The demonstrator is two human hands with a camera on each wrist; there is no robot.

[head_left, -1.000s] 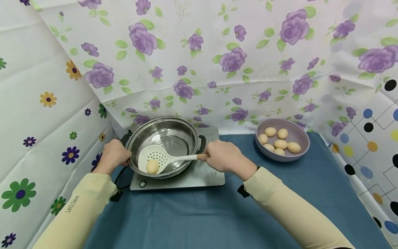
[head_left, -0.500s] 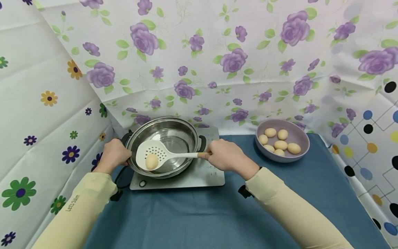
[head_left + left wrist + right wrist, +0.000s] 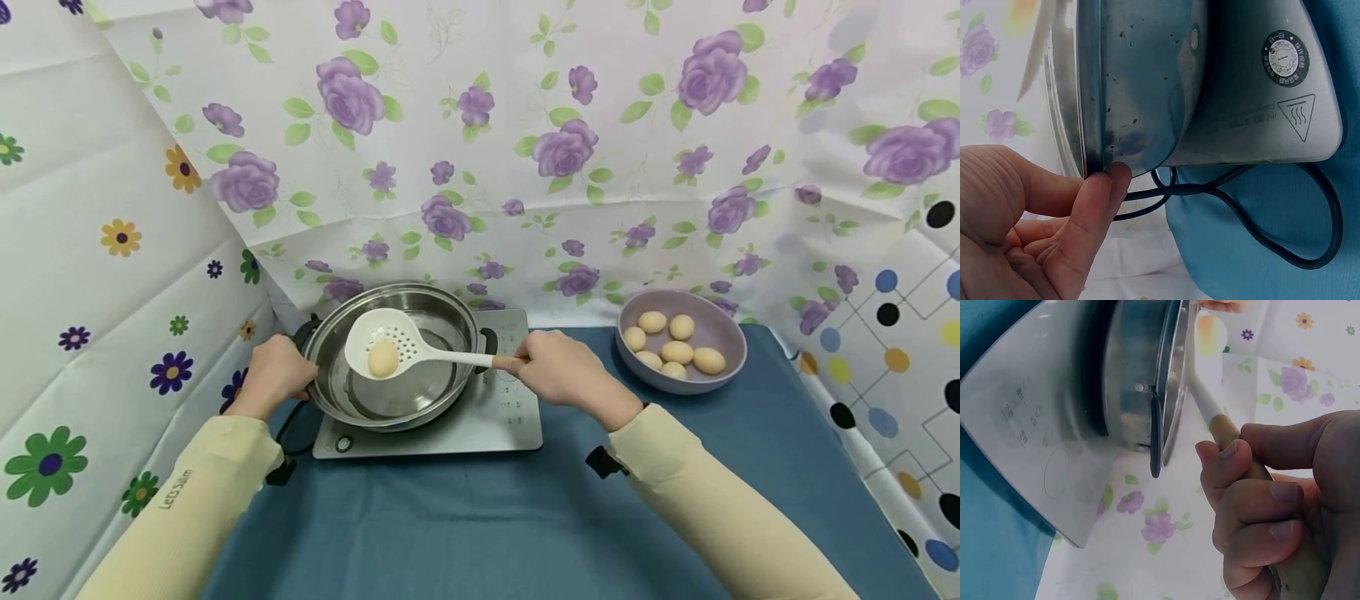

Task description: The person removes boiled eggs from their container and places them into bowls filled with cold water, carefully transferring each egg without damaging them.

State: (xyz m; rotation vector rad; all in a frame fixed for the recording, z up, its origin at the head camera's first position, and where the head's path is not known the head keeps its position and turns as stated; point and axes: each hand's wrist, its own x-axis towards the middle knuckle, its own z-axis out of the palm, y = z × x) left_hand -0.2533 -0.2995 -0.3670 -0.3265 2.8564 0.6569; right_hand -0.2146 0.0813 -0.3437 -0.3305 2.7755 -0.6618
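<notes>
A white slotted skimmer (image 3: 408,332) with a wooden handle (image 3: 1225,430) carries one egg (image 3: 383,358) above the steel pot (image 3: 397,404). My right hand (image 3: 561,368) grips that handle, its fingers curled round the wood in the right wrist view. At the pot's left side, my left hand (image 3: 273,375) pinches the rim between thumb and fingers, as the left wrist view (image 3: 1054,219) shows. Several more eggs (image 3: 677,352) lie in a mauve bowl (image 3: 731,337) at the right.
Under the pot is a flat silver induction cooker (image 3: 510,417) on a blue cloth (image 3: 465,525). A black cable (image 3: 1310,259) loops at its left. Black side handles (image 3: 487,350) stick out from the pot. Flowered sheets (image 3: 480,167) hang behind and at the left.
My right hand has raised the skimmer and egg from low in the pot's front left, moving them back and to the right. The left hand stays on the rim.
</notes>
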